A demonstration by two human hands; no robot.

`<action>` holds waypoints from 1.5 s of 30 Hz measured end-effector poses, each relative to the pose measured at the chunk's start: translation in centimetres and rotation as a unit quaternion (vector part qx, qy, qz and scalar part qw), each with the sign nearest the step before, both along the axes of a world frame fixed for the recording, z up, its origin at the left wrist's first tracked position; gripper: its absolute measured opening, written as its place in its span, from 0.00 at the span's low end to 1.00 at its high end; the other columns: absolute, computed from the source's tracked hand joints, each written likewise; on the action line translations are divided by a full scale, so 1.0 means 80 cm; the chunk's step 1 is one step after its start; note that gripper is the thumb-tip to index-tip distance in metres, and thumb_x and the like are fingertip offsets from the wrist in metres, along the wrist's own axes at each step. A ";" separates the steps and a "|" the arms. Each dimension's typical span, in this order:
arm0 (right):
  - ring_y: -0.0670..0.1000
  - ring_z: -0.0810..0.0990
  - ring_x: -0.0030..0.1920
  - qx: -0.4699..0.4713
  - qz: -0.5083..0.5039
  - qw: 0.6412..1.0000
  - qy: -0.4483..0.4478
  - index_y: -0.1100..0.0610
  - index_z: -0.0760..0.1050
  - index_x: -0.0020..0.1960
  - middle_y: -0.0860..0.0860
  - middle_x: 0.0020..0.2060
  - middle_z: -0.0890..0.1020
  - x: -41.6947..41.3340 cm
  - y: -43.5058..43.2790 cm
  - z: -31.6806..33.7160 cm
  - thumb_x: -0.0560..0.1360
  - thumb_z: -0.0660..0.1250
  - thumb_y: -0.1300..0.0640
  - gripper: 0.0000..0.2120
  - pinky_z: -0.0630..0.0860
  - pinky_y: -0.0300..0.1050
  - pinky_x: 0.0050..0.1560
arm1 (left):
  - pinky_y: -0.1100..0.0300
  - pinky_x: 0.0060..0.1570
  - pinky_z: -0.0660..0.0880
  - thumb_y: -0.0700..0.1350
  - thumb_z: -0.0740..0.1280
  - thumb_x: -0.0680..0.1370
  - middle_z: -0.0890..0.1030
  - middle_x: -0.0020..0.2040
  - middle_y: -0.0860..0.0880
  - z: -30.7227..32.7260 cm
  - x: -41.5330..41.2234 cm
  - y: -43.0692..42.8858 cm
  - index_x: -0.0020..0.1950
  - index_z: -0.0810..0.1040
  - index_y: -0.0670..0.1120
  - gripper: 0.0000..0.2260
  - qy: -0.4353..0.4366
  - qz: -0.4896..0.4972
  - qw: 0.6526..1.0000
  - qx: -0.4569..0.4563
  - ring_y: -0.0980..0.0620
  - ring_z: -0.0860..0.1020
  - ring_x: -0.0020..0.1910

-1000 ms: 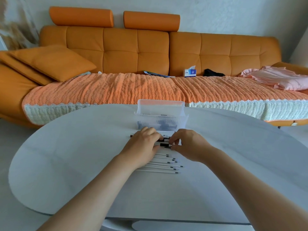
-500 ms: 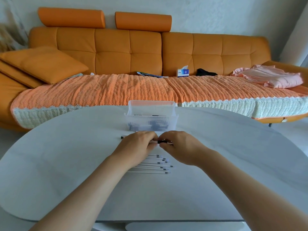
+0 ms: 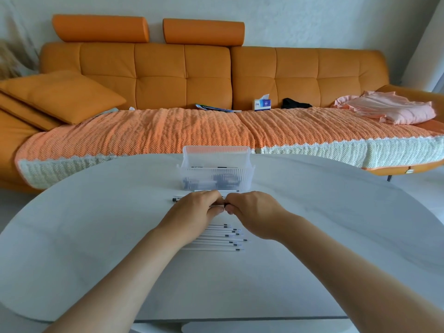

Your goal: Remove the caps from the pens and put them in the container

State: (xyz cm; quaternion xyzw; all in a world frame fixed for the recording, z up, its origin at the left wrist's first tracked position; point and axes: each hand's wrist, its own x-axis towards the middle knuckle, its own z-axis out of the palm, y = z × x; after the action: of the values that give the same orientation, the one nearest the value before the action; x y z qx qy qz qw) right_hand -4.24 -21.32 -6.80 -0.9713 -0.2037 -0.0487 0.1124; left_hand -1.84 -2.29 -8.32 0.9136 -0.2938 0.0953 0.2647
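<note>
A clear ribbed plastic container stands at the table's far middle with dark caps inside. Just in front of it my left hand grips the barrel of a thin white pen, whose dark end sticks out to the left. My right hand meets the left hand and pinches the pen's other end, where a black cap barely shows between the thumbs. Several white pens with dark tips lie in a row on the table under my wrists. Another pen lies against the container's front.
The white oval table curves away on both sides. Behind it runs an orange sofa with a knitted throw, cushions, a tissue box and pink cloth.
My hands have closed together around one pen in front of the container, so less of the black cap shows. The camera view has shifted slightly.
</note>
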 end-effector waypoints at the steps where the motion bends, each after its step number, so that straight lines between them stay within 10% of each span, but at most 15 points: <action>1: 0.54 0.75 0.37 -0.002 0.001 1.000 -0.007 0.53 0.74 0.50 0.48 0.35 0.77 0.000 0.000 0.000 0.84 0.54 0.49 0.13 0.72 0.50 0.37 | 0.58 0.43 0.75 0.48 0.66 0.79 0.80 0.45 0.58 0.001 0.000 0.001 0.48 0.77 0.52 0.02 0.005 0.003 1.000 -0.001 0.58 0.77 0.45; 10: 0.51 0.77 0.46 0.082 -0.040 0.992 0.082 0.49 0.72 0.58 0.49 0.47 0.80 0.001 0.002 0.006 0.81 0.58 0.44 0.12 0.75 0.50 0.47 | 0.57 0.44 0.74 0.50 0.66 0.79 0.79 0.45 0.58 0.007 0.002 0.009 0.49 0.77 0.54 0.02 0.000 0.026 0.999 0.027 0.55 0.77 0.46; 17: 0.49 0.75 0.46 0.110 -0.105 0.985 0.077 0.48 0.70 0.56 0.49 0.53 0.75 0.014 -0.023 -0.003 0.80 0.54 0.61 0.11 0.71 0.43 0.44 | 0.59 0.44 0.70 0.51 0.64 0.80 0.80 0.50 0.58 0.013 0.010 0.028 0.53 0.78 0.54 0.05 0.000 0.070 0.997 0.041 0.54 0.76 0.49; 27: 0.42 0.79 0.43 0.157 -0.128 0.973 0.107 0.38 0.79 0.59 0.34 0.42 0.82 0.011 -0.031 -0.014 0.73 0.73 0.52 0.16 0.79 0.42 0.46 | 0.60 0.44 0.72 0.52 0.65 0.79 0.78 0.52 0.60 0.017 -0.001 0.026 0.53 0.78 0.58 0.05 0.007 0.067 0.994 0.087 0.57 0.75 0.49; 45: 0.39 0.79 0.40 0.121 -0.092 0.985 0.078 0.40 0.78 0.60 0.35 0.49 0.81 -0.002 -0.023 0.008 0.79 0.62 0.47 0.12 0.75 0.40 0.46 | 0.58 0.47 0.74 0.52 0.65 0.79 0.81 0.51 0.58 0.018 -0.011 0.015 0.55 0.80 0.57 0.07 0.030 0.068 0.995 0.063 0.56 0.77 0.50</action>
State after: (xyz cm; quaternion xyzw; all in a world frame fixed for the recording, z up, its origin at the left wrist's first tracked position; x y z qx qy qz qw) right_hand -4.41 -23.15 -6.13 -0.9661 -0.0963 -0.0069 0.2394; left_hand -2.72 -1.07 -6.85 0.9486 -0.2284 0.0671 0.2084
